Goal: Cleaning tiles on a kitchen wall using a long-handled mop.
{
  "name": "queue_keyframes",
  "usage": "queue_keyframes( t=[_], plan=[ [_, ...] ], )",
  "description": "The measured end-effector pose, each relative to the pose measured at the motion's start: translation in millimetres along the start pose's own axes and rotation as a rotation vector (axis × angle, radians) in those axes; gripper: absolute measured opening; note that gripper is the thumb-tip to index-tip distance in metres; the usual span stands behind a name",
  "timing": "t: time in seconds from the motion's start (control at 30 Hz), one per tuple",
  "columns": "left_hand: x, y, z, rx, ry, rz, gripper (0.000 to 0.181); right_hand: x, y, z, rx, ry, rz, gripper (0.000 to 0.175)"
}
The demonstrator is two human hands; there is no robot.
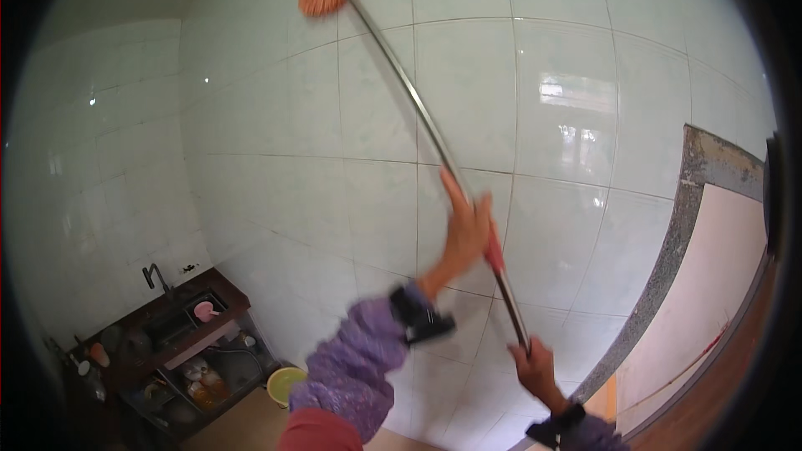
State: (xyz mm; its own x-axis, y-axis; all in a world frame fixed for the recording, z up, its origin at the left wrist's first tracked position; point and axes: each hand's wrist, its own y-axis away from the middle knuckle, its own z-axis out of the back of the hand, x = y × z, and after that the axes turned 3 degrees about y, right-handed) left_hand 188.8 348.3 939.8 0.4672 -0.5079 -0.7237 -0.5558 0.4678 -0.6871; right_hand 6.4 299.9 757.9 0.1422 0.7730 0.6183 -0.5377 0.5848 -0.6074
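A long-handled mop with an orange string head (pixel 313 3) leans up across a pale tiled wall (pixel 463 94), its head at the top of the view against the tiles. Its metal pole (pixel 401 78) slants down to the right. My left hand (pixel 463 228) grips the pole at about mid-length, just above a red plastic collar (pixel 494 254). Lower down, near the pole's bottom end, my right hand (pixel 536 366) is closed around it. Purple patterned sleeves with dark bands at the wrists cover both forearms.
At lower left a dark counter (pixel 232 291) holds a sink with a black faucet (pixel 156 279) and a pink dipper (pixel 205 311). Bottles (pixel 207 388) stand beneath it. A yellow-green basin (pixel 287 385) sits on the floor. A stone-framed doorway (pixel 658 263) is at right.
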Motion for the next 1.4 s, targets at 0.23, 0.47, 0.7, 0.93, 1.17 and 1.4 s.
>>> queue_keyframes(
  t=[0.23, 0.47, 0.7, 0.93, 1.17, 1.4],
  plan=[
    [-142, -208, 69, -0.249, 0.192, -0.305, 0.014, 112, -101, -2, 0.107, -0.528, -0.03, 0.031],
    [-42, -184, 75, -0.306, -0.014, -0.293, 0.025, 39, -63, -28, 0.161, -0.32, -0.041, 0.024],
    [54, 13, 61, -0.256, -0.062, 0.045, 0.024, -24, 97, -22, 0.17, -0.132, -0.095, 0.032],
    [81, 107, 47, -0.195, 0.059, 0.166, 0.025, -79, 190, -22, 0.266, -0.054, -0.278, 0.028],
    [-7, -97, 79, -0.252, -0.427, -0.264, 0.03, 9, 18, -63, 0.275, -0.29, -0.204, 0.028],
    [-55, -187, 113, -0.347, -0.16, -0.346, 0.027, 74, -55, -60, 0.305, -0.607, -0.155, 0.029]
  ],
)
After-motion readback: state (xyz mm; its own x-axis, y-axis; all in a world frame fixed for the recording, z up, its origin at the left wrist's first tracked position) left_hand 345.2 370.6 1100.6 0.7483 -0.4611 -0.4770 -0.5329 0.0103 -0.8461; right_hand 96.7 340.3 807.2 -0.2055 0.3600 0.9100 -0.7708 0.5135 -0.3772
